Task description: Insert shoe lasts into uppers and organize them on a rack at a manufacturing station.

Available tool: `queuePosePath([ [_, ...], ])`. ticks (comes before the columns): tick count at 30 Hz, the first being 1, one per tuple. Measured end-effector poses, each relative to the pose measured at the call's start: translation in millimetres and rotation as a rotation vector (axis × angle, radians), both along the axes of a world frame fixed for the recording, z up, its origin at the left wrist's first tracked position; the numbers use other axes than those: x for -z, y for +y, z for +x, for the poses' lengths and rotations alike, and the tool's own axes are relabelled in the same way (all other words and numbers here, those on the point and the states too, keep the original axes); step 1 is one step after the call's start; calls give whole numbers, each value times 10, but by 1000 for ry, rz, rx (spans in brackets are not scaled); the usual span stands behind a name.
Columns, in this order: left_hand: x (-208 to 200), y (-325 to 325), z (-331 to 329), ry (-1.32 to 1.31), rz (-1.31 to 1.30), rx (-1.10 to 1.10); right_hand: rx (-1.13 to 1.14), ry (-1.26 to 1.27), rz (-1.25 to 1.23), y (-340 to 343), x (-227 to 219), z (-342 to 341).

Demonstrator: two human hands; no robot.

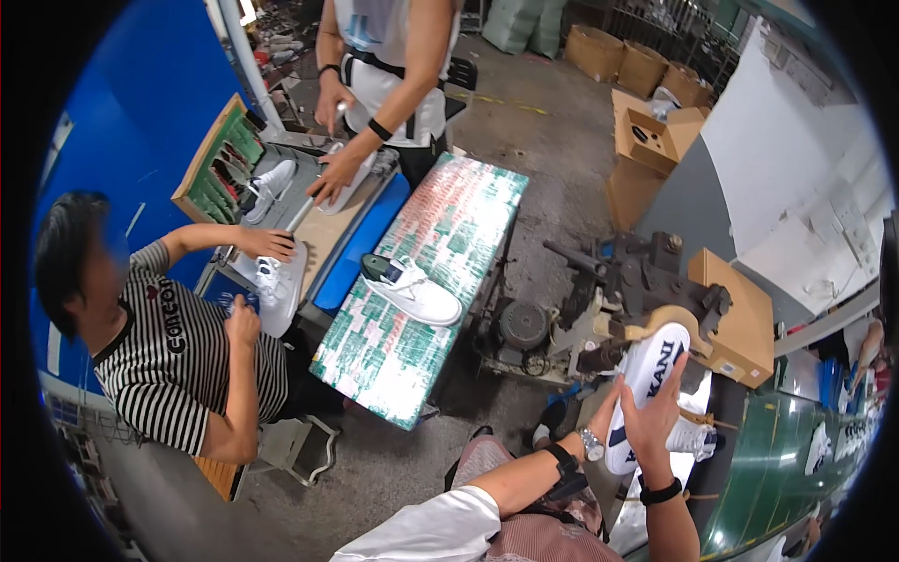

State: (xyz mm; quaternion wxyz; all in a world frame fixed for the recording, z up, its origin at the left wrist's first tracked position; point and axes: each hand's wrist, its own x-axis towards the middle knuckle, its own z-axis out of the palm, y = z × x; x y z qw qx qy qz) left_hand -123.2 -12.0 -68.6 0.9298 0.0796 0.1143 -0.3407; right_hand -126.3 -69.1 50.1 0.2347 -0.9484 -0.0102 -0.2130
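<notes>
Between my two hands is a white shoe (655,354), tilted with its dark-lettered sole toward me. Its upper end is against or close to a tan curved piece (676,316) on a dark metal machine (646,258). My left hand (604,420), below a wristwatch, grips the shoe's left side, and its fingers are partly hidden behind it. Against the right side of the sole presses my right hand (653,419), fingers along the edge. Just right of that hand another white laced shoe (691,438) lies on a surface.
One white shoe (412,290) rests on a green-and-white patterned table (403,365). A seated co-worker in stripes (178,347) holds a white shoe (279,286); another co-worker (398,66) handles one across the bench. A cardboard box (735,314) stands behind the machine; a green conveyor (768,468) is right.
</notes>
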Motion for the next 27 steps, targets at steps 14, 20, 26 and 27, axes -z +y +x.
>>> queuePosePath([
  [14,160,1211,-557,-126,-54,359,363,396,1607,-304,-20,-340],
  [20,-131,2283,-593,-618,966,697,-27,497,2025,164,401,348],
  [26,8,1460,-540,-853,1438,1013,-376,144,1476,-729,89,-575],
  [27,78,1154,-545,-868,1347,952,-224,9,1242,-994,34,-849],
])
